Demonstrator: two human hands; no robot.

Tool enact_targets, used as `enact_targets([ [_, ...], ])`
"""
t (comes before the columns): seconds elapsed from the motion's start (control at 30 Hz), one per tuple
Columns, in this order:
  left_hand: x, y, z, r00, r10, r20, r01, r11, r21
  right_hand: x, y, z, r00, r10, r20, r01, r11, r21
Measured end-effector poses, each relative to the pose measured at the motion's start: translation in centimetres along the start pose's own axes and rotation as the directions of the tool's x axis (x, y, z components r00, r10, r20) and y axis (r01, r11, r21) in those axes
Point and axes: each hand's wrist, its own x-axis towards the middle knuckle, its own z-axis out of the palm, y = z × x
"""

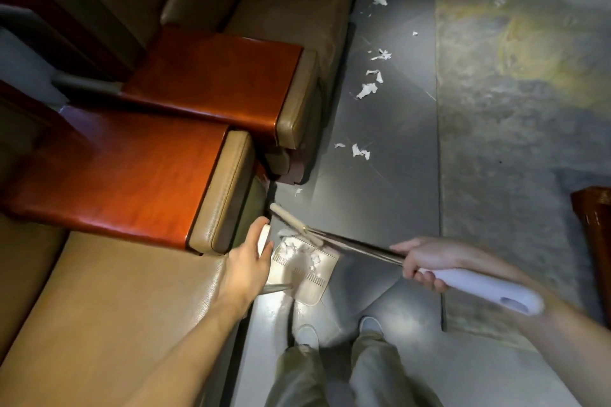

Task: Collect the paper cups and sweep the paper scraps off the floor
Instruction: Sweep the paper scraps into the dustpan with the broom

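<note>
My right hand (pixel 420 263) grips the metal shaft of a broom (pixel 360 246) just ahead of its white grip; the cream broom head (pixel 291 220) lies at the mouth of a beige dustpan (pixel 307 271). The dustpan sits on the grey floor with several white paper scraps in it. My left hand (pixel 249 261) holds the white top of the dustpan's handle (pixel 264 236) beside the sofa. More paper scraps (pixel 360 152) trail away along the floor strip, among them the torn pieces (pixel 367 89). No paper cup shows.
Tan leather sofas with red wooden armrests (pixel 211 76) line the left side, close to the dustpan. A patterned carpet (pixel 515 109) covers the right. A dark wooden furniture corner (pixel 595 218) juts in at the right edge. My shoes (pixel 307 335) stand just behind the dustpan.
</note>
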Motion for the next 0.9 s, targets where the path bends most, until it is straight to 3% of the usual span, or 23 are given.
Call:
enact_targets([
  [0.2,-0.4,-1.6,-1.2,0.995,-0.038,-0.096,0.027,0.994,-0.106,4.6,-3.5,1.6,0.978,-0.132,-0.163,0.056,0.913,-0.405],
  [0.27,0.1,-1.7,-1.4,0.992,-0.045,-0.118,0.032,0.993,-0.11,7.1,-4.9,2.0,0.968,-0.15,-0.203,0.04,0.885,-0.464],
  [0.6,3.7,-0.9,-1.1,0.99,-0.062,-0.127,0.052,0.995,-0.084,11.9,-7.9,4.9,0.987,-0.051,-0.149,-0.076,0.677,-0.732],
  [0.77,3.6,-0.3,-1.3,0.992,-0.034,-0.121,0.024,0.996,-0.082,8.3,-5.4,5.1,0.998,0.042,-0.041,-0.059,0.794,-0.605],
  [0.9,3.1,0.0,-1.5,0.996,-0.011,-0.088,0.002,0.994,-0.107,3.8,-3.9,2.7,0.994,0.09,0.054,-0.073,0.962,-0.262],
])
